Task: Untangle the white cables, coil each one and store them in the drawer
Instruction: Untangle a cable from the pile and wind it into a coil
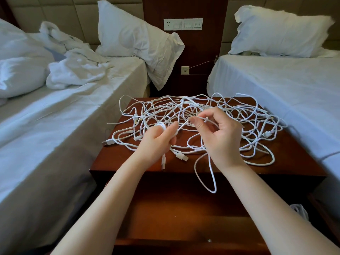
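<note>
White cables (184, 100) heaped on nightstand (114, 159): light, limp, snag-prone. Our left hand (158, 142) grips small coil (161, 126); right hand (222, 138) pinches strand (202, 117). We reckon best hold is near plug (181, 157), feeding slack gently.

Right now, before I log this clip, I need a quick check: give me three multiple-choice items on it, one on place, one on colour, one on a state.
1. Where is the tangle? A left bed; B nightstand; C floor.
2. Its colour? A white; B black; C red.
3. The right grip: A flat open; B out of view; C pinching a cable.
Answers: B, the loops spread over the wooden top; A, all of it is white; C, thumb and finger close on it.
</note>
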Motion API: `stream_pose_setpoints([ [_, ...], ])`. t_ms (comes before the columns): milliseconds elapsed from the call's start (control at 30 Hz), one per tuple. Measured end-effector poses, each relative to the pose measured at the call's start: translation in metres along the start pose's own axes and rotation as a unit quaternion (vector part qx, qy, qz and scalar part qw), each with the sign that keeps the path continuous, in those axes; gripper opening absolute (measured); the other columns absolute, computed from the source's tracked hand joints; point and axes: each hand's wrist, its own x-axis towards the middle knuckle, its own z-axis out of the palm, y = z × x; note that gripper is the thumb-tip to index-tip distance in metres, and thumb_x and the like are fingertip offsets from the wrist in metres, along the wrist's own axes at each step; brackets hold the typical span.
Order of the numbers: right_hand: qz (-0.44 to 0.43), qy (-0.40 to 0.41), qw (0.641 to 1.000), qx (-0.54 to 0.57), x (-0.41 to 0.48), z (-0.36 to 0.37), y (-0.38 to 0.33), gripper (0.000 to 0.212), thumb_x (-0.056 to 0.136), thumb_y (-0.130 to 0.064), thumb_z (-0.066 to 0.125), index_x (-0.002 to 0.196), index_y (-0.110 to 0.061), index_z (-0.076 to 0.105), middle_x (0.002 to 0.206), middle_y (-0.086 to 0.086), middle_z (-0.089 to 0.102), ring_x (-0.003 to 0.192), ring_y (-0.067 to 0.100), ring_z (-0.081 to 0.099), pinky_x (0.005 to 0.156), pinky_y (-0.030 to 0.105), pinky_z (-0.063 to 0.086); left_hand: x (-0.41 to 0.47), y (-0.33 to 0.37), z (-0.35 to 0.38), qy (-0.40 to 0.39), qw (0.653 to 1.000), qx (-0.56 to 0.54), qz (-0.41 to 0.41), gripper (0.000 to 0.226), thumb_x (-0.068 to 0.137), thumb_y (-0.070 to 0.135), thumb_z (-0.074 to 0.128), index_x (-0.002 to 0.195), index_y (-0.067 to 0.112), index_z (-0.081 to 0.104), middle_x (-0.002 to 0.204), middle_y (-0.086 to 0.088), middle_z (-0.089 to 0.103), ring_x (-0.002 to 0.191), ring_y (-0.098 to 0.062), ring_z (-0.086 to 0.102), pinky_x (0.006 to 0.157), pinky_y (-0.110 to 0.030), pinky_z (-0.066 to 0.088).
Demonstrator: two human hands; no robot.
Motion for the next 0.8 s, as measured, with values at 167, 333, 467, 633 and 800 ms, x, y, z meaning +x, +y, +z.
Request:
stream_pose_setpoints([
  [167, -0.014, 0.013, 1.0, -0.008, 0.003, -0.003, 0.004, 0.026, 0.087, -0.027, 0.069, 0.077, -0.003, 0.065, 0.058, -0.004, 0.058, 0.05, 0.008, 0.052, 0.046, 0.023, 0.039, -0.008, 0.007, 0.002, -0.247, 0.962, -0.105, -0.051, 0.036, 0.091, 0.031, 0.047, 0.06, 0.012, 0.047, 0.046, 0.006, 0.03, 0.042, -0.01, 0.023, 0.041, -0.017, 0.023],
  [333, -0.034, -0.014, 0.999, -0.021, 0.002, -0.001, 0.003, 0.024, 0.087, -0.027, 0.069, 0.078, -0.004, 0.067, 0.057, -0.002, 0.057, 0.046, 0.014, 0.048, 0.044, 0.031, 0.039, -0.012, 0.013, 0.004, -0.36, 0.926, -0.092, -0.068, 0.025, 0.088, 0.012, 0.043, 0.063, 0.011, 0.041, 0.052, -0.001, 0.033, 0.047, -0.014, 0.026, 0.048, -0.021, 0.028],
  [467, -0.01, -0.038, 0.999, -0.003, 0.001, -0.001, 0.005, 0.025, 0.087, -0.029, 0.069, 0.08, -0.005, 0.067, 0.061, 0.002, 0.061, 0.048, 0.021, 0.053, 0.047, 0.037, 0.043, -0.015, 0.016, 0.005, -0.404, 0.903, -0.134, -0.061, 0.026, 0.088, 0.011, 0.038, 0.066, 0.011, 0.052, 0.054, -0.004, 0.035, 0.048, -0.015, 0.032, 0.051, -0.024, 0.031],
  [633, 0.032, -0.108, 0.993, 0.027, 0.001, -0.001, 0.009, 0.027, 0.09, -0.032, 0.064, 0.082, -0.007, 0.066, 0.059, 0.0, 0.059, 0.05, 0.012, 0.051, 0.049, 0.03, 0.041, -0.017, 0.019, 0.003, -0.434, 0.879, -0.195, -0.026, 0.02, 0.092, 0.015, 0.041, 0.074, 0.009, 0.048, 0.055, 0.0, 0.037, 0.049, -0.012, 0.032, 0.051, -0.022, 0.033],
  [800, 0.08, -0.261, 0.962, 0.019, -0.003, 0.001, 0.011, 0.032, 0.094, -0.04, 0.047, 0.085, -0.018, 0.068, 0.067, -0.001, 0.064, 0.063, 0.021, 0.059, 0.058, 0.044, 0.047, -0.014, 0.018, -0.006, -0.43, 0.834, -0.346, 0.013, 0.021, 0.094, 0.022, 0.053, 0.078, 0.009, 0.053, 0.058, 0.004, 0.041, 0.051, -0.007, 0.039, 0.052, -0.019, 0.039],
])
